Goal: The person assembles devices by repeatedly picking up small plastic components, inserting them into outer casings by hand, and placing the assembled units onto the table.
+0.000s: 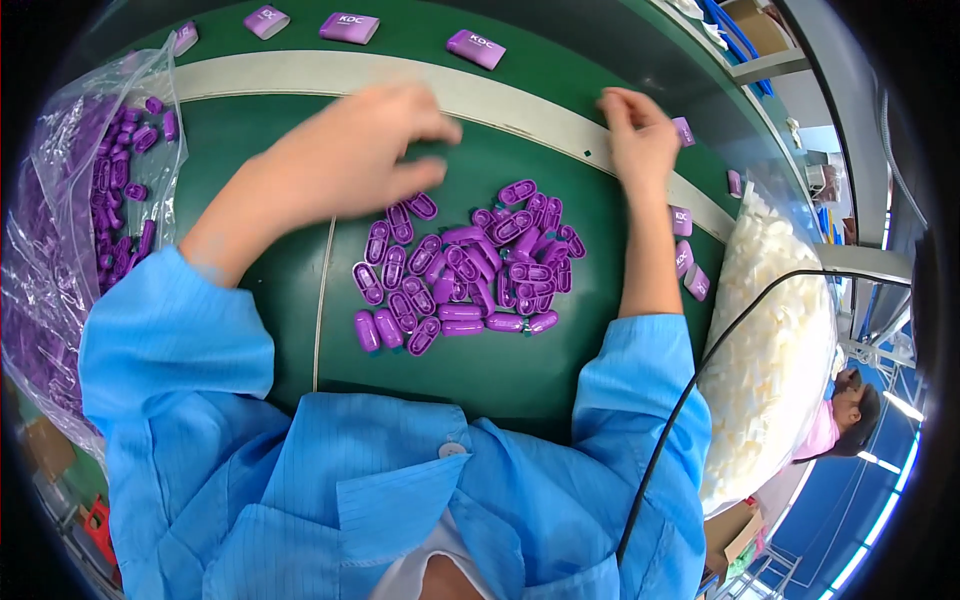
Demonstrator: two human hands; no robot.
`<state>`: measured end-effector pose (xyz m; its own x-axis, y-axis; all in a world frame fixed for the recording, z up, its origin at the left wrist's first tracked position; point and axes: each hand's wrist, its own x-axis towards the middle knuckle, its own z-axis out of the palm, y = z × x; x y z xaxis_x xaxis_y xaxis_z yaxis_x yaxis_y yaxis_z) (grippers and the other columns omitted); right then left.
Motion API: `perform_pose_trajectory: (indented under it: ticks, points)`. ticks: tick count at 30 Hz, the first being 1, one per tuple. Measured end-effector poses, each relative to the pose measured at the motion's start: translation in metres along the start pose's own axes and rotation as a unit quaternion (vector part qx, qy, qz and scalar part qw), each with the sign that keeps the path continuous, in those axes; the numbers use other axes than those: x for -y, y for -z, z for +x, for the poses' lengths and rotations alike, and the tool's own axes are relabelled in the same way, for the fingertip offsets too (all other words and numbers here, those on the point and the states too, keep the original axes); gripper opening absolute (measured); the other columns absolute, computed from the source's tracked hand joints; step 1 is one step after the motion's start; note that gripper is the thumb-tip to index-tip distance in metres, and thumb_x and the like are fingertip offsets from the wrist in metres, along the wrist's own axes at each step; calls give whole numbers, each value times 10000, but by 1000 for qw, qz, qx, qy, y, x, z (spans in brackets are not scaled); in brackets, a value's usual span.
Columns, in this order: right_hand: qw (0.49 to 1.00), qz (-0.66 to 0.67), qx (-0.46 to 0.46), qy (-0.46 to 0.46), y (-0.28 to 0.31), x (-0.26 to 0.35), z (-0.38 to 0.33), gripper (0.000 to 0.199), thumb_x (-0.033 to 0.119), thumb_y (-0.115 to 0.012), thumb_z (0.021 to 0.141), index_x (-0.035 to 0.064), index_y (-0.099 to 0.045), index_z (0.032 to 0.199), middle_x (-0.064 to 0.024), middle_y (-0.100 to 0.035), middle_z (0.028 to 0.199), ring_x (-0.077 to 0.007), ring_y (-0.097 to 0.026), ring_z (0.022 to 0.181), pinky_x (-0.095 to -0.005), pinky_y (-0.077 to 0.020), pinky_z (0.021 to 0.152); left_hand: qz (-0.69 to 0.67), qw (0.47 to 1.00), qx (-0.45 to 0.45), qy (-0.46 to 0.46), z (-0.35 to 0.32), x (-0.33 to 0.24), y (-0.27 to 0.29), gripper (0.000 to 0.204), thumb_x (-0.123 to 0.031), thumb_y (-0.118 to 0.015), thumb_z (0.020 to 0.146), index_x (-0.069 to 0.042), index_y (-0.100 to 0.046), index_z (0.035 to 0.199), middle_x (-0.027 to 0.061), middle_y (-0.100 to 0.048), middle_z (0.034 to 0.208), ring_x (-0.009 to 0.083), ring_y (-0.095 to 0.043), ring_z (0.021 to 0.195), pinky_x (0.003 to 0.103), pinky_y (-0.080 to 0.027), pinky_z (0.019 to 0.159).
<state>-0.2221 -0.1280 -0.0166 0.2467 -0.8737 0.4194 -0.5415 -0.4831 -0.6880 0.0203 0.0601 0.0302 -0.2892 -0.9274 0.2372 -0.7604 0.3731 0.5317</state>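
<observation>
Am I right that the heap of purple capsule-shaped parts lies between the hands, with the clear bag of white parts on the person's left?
Not quite. The head view shows the heap of purple capsule-shaped parts between the left hand and the right hand, but the clear bag of white parts is on the person's right. The bag on the left holds purple parts.

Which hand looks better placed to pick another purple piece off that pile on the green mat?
Probably the left hand: it hovers right at the purple pile, while the right hand rests farther off at the pale strip.
</observation>
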Motion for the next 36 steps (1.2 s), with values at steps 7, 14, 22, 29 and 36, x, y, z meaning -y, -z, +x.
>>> perform_pose_trajectory:
  ticks: [7, 14, 22, 29, 36]
  points:
    - [878, -465, 91, -61, 68, -62, 69, 445, 168, -553, 723, -7, -536, 1132, -244, -571, 1023, -355, -563, 957, -411, -435, 859, -44, 999, -18, 24, -18, -20, -24, 201, -59, -608, 726, -11, -586, 920, 109, -536, 920, 283, -564, 810, 358, -474, 707]
    - [983, 35, 166, -73, 35, 41, 13, 258, 247, -674, 748, 68, -675, 935, -35, -637, 761, -106, -567, 637, -223, -449, 571, -44, 986, -159, -34, 24, -5, -49, 142, -60, -618, 760, -27, -564, 887, 88, -570, 776, 212, -595, 704, 304, -482, 645]
    - [835, 451, 243, -200, -5, 88, -52, 265, 120, -615, 838, -39, -569, 1045, -68, -612, 850, -95, -561, 659, -203, -466, 591, -567, 808, -59, 151, 33, 10, -39, 285, -103, -628, 812, 18, -578, 1066, 67, -624, 906, 127, -604, 821, 216, -491, 748]
    - [817, 483, 223, -224, -5, 83, -60, 257, 121, -621, 834, -39, -561, 1026, -63, -611, 874, -100, -572, 687, -214, -478, 627, -569, 803, -84, 157, 34, 11, -42, 309, -117, -619, 832, 19, -572, 1105, 83, -621, 974, 125, -601, 845, 227, -489, 761]
    - [904, 324, 252, -117, -1, 89, -59, 236, 88, -643, 808, -24, -582, 1007, -53, -608, 818, -81, -544, 676, -211, -465, 617, -488, 856, -101, 134, 29, 7, -43, 296, -104, -613, 837, 22, -585, 1104, 87, -642, 914, 116, -602, 808, 227, -488, 752]
